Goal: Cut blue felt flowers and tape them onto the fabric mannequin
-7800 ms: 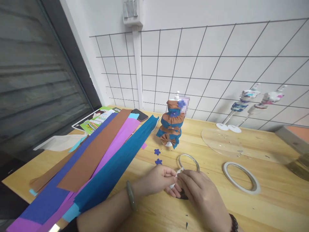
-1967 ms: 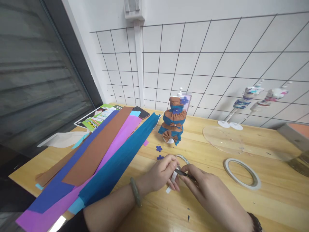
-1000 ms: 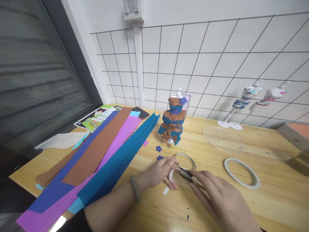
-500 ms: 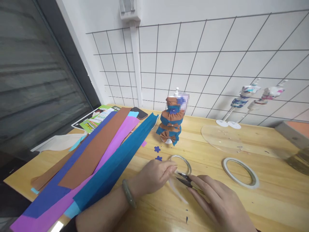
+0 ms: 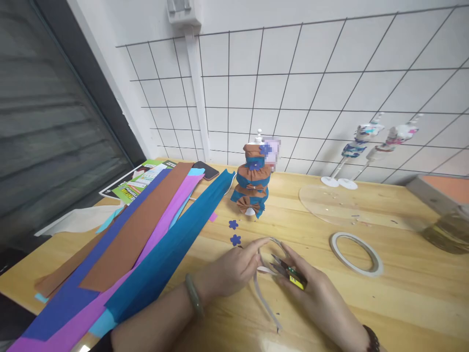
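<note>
My left hand, fingers closed in a pinch, holds the near-left side of a thin roll of tape. A narrow whitish strip of tape hangs from it down to the table. My right hand holds small thread snips with dark blades and a yellow-and-green handle in its palm. Its index fingertip touches the right side of the roll. Just beyond my hands lie two blue paper flowers. Behind them stands a small dress form in brown and teal crepe paper with bows.
Crepe paper strips in several colours cover the left side, near a phone and leaflets. On the right are a second tape roll, a clear disc, two small white stands, a jar and a grey box.
My right hand has come closer to my left, and its index finger now meets the tape roll. The snips have tilted, showing more of their handle. The view has shifted slightly right.
</note>
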Demonstrator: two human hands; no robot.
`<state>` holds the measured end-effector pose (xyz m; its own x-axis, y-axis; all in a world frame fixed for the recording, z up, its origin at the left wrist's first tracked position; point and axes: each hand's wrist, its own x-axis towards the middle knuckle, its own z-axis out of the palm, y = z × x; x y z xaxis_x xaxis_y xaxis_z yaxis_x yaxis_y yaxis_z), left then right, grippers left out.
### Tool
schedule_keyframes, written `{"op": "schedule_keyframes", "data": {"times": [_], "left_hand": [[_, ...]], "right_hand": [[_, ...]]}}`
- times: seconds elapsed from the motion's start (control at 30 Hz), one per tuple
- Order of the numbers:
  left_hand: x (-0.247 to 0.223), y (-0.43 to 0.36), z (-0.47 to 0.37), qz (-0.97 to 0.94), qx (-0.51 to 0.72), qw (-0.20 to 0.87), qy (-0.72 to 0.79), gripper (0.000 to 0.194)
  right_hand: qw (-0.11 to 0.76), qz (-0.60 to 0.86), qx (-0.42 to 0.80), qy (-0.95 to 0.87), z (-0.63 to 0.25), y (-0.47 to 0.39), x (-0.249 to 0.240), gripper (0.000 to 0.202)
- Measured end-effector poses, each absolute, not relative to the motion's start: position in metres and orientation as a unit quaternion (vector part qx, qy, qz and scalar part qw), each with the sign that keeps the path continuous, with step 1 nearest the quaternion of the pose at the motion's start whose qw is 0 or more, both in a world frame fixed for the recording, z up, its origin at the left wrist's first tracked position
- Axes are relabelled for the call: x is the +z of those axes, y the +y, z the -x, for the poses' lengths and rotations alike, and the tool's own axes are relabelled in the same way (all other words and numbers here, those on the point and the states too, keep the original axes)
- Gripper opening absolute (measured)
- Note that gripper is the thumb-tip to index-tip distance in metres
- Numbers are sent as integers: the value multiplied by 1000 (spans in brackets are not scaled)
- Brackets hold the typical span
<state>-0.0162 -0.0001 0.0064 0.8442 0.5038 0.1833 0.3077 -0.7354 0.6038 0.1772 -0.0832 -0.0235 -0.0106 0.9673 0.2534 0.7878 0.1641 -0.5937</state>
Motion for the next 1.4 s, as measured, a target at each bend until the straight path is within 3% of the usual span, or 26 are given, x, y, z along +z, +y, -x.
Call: {"op": "schedule_keyframes", "data": {"times": [0.1,0.3,0.5,0.73,0.93,1.2,1.4], "left_hand": [[5,1,17,-926,162,262,218,43],[4,9,21,-917,188,231,264,37],[15,6,15,-847,240,350,320,22],[2,3,7,-713,231,579,320,29],[7,7,9,-626,223,694,276,34],[5,0,9,-671,234,645,281,33],[17,-1,9,-751,248,549,270,14]], "right_hand": [[298,621,179,-703,-177,-84,-20,56],[233,628,110,-734,-189,-87,-13,61],[197,580,46,-789,-191,-90,-18,67],[202,573,-55,-793,-181,-92,-15,47],[258,565,-9,-783,-174,-92,-7,38],[294,539,130,-779,-170,-93,3,31],[303,548,229,-745,-164,-93,9,27]]}}
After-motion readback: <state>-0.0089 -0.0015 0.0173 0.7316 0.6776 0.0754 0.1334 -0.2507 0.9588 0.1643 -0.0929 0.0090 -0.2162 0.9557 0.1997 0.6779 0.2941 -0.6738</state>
